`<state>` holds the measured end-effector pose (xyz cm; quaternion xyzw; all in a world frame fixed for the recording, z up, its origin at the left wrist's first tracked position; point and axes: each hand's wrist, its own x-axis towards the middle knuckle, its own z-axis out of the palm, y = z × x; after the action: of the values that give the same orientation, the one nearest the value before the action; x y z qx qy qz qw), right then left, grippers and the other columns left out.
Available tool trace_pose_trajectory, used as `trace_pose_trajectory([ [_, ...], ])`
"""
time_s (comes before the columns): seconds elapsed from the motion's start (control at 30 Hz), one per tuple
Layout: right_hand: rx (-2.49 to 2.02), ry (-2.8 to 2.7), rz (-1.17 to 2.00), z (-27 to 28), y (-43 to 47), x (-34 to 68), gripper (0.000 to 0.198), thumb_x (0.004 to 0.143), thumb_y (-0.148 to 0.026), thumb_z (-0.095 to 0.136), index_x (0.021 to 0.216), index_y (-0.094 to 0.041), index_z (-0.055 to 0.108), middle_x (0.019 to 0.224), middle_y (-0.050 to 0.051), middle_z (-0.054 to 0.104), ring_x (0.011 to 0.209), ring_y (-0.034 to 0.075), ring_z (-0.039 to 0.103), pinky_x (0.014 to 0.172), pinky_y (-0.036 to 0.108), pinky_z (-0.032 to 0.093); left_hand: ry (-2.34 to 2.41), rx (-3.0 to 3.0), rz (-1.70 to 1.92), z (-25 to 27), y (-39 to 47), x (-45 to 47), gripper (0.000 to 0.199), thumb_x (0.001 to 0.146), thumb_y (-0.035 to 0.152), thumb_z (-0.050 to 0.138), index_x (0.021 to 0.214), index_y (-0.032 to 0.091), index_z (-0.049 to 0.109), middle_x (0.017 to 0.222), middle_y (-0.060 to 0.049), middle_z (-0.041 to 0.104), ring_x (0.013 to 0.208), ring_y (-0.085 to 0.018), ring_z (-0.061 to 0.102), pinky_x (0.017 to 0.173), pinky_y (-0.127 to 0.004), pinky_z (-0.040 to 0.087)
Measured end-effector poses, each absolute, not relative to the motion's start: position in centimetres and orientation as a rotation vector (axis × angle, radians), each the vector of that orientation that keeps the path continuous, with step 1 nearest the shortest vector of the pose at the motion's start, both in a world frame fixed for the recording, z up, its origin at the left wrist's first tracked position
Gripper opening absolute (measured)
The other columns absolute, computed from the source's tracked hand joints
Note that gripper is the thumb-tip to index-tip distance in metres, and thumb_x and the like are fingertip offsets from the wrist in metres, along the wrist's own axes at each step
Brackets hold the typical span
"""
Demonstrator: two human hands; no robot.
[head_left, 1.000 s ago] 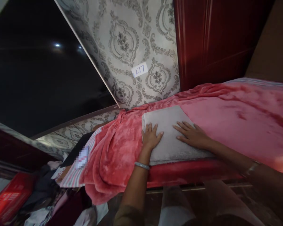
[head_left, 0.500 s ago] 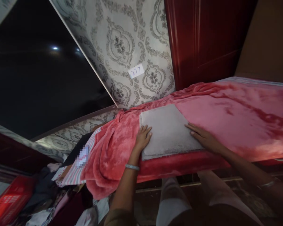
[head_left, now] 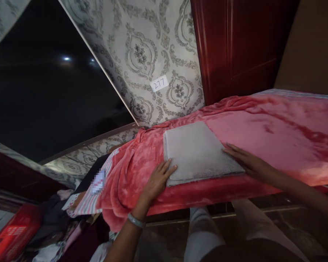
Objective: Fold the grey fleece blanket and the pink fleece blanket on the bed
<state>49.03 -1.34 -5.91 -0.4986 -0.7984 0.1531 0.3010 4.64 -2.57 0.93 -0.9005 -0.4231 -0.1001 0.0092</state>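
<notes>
The left hand (head_left: 155, 182) and right hand (head_left: 246, 160) lay with fingers extended, each grip open and holding nothing, at opposite edges of a folded, rectangular grey plush cloth (head_left: 196, 149); light, even pressure from flat fingers seemed best for keeping its layers aligned; it rested on a rumpled red-pink plush blanket (head_left: 262, 127); beyond stood a grey-and-white patterned wall (head_left: 164, 47) and a glossy dark-red panel (head_left: 248, 43)

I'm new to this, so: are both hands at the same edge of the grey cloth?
No, the left hand is at the left edge of the cloth, the right hand at its right.
</notes>
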Motion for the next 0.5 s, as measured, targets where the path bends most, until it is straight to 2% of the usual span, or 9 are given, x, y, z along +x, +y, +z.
trace_pose_trajectory([
  [0.13, -1.278, -2.166, 0.314, -6.2, -1.7, 49.3, 0.088, 0.069, -0.018, 0.047, 0.156, -0.027, 0.048, 0.170, 0.004, 0.029, 0.155, 0.026, 0.033, 0.123, 0.054, 0.038, -1.244, -2.847, -0.176, 1.8, -2.3, 5.1, 0.083, 0.079, -0.006, 0.047, 0.154, 0.028, 0.050, 0.166, -0.008, 0.042, 0.153, -0.029, 0.039, 0.125, -0.057, 0.035],
  [0.27, -1.243, -2.150, 0.313, -6.5, -1.5, 48.8, 0.087, 0.065, -0.017, 0.047, 0.151, -0.029, 0.054, 0.166, 0.003, 0.037, 0.151, 0.027, 0.040, 0.123, 0.058, 0.036, -1.251, -2.867, -0.350, 1.2, -2.0, 5.0, 0.068, 0.083, 0.004, 0.053, 0.148, 0.024, 0.058, 0.164, -0.010, 0.045, 0.152, -0.028, 0.041, 0.124, -0.054, 0.036],
  [0.4, -1.160, -2.005, 0.429, -4.9, -0.9, 47.5, 0.061, 0.072, -0.026, 0.048, 0.127, -0.031, 0.072, 0.151, 0.004, 0.057, 0.144, 0.029, 0.050, 0.121, 0.058, 0.039, -1.359, -2.863, -0.719, 1.1, -1.3, 5.5, 0.045, 0.090, 0.025, 0.058, 0.133, 0.024, 0.068, 0.158, -0.013, 0.053, 0.146, -0.027, 0.049, 0.123, -0.052, 0.038],
  [0.5, -1.102, -1.798, 0.504, -1.0, -0.5, 46.6, 0.041, 0.079, -0.039, 0.052, 0.111, -0.031, 0.076, 0.133, 0.007, 0.070, 0.131, 0.031, 0.060, 0.118, 0.053, 0.045, -1.345, -2.865, -1.068, 3.6, -0.7, 6.3, 0.038, 0.090, 0.038, 0.058, 0.123, 0.026, 0.074, 0.151, -0.012, 0.060, 0.143, -0.030, 0.053, 0.122, -0.052, 0.039],
])
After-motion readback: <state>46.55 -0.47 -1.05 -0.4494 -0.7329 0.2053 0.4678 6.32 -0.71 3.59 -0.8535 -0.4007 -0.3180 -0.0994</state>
